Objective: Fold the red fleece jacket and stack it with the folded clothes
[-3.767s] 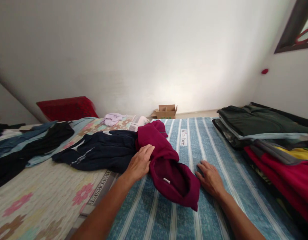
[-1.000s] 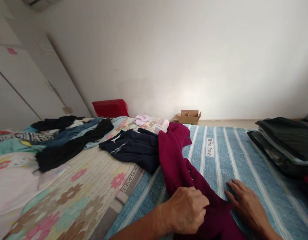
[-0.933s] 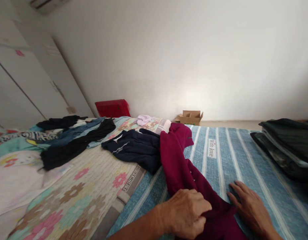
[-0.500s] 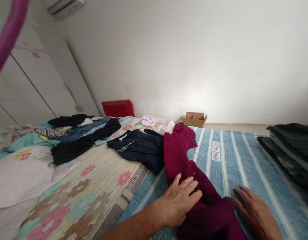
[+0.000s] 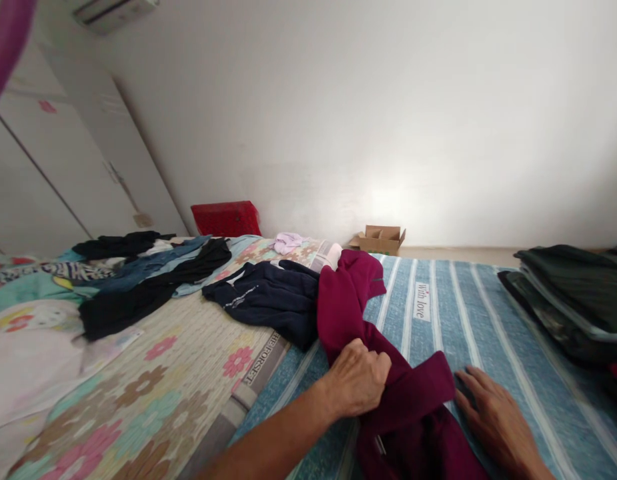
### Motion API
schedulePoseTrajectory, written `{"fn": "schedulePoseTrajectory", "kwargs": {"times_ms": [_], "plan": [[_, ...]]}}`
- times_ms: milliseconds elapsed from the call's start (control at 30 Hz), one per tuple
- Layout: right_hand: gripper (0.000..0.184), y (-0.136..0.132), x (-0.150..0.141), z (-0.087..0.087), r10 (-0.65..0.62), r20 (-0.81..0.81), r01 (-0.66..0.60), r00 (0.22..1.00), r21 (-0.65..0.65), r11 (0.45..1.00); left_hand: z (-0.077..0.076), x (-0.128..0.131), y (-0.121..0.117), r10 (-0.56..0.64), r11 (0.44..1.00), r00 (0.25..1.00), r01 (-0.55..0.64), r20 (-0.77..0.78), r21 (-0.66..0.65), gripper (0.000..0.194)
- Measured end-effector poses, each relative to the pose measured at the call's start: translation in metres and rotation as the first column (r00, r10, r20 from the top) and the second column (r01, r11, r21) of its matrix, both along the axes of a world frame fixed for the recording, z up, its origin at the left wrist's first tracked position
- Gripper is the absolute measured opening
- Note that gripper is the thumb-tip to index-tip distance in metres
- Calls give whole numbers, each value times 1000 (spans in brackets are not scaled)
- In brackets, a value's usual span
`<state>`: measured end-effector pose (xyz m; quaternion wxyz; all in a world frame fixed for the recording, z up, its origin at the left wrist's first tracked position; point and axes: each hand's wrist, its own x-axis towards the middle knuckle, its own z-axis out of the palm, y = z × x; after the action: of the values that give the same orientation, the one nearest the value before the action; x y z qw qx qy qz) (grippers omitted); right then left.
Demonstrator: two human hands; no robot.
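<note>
A maroon long-sleeved garment stretches lengthwise over the blue striped bedding. My left hand is closed in a fist on its middle, pinching the cloth. A folded band of the same fabric crosses just right of the fist, and a small pale tag shows below it. My right hand lies with fingers extended on the bedding at the garment's right edge, holding nothing. A navy top with small white lettering touches the maroon cloth on its left.
Dark folded clothes are stacked at the right. On the left, a flowered sheet carries loose clothing, including black trousers and a pale pink garment. A red case and a cardboard box stand near the wall.
My left hand has gone from lying flat to gripping the maroon cloth, and a fold now stands up beside it. The right hand stays on the bedding. The view has shifted slightly right.
</note>
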<state>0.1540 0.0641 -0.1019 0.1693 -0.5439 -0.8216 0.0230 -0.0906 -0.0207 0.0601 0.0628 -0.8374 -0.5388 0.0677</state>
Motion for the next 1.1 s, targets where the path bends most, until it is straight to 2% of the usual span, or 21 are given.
{"fn": "schedulePoseTrajectory", "kwargs": {"times_ms": [100,233,300,367,500,567,633,733,800,900,1000,1100], "plan": [[46,-2,-2,7,-11,1,11,1000,-9,1000,18,11,-3,63,997,997,-61,33,-50,13],[43,-5,-6,16,-27,-13,27,1000,-30,999,48,25,-18,80,990,993,-70,83,-119,19],[40,-6,-7,18,-36,-34,35,999,-32,999,58,31,-30,48,990,994,-35,93,-139,22],[39,-5,-7,18,-45,-49,44,998,-19,999,62,35,-42,-32,988,995,45,89,-151,23],[39,-1,-6,11,-43,-65,44,997,12,999,55,46,-57,-272,951,959,281,84,-133,7],[38,2,-5,9,-38,-69,38,997,-1,999,52,51,-56,-301,935,951,310,78,-172,11],[39,4,-5,8,-37,-62,35,997,-24,999,51,54,-48,-220,941,974,228,57,-249,19],[42,3,-7,9,-51,-38,50,998,-33,998,47,50,-32,-65,919,996,84,60,-386,45],[42,2,-8,12,-59,-34,58,998,-28,998,38,44,-21,4,888,997,31,76,-459,63],[41,-1,-8,17,-49,-47,47,998,-35,998,17,37,-9,43,851,997,-2,65,-525,81],[41,-3,-8,21,-43,-57,41,997,-41,998,-2,37,1,19,824,999,4,33,-566,81],[41,-3,-9,23,-47,-72,44,996,-45,998,-10,40,7,9,814,1000,3,19,-581,59]]}}
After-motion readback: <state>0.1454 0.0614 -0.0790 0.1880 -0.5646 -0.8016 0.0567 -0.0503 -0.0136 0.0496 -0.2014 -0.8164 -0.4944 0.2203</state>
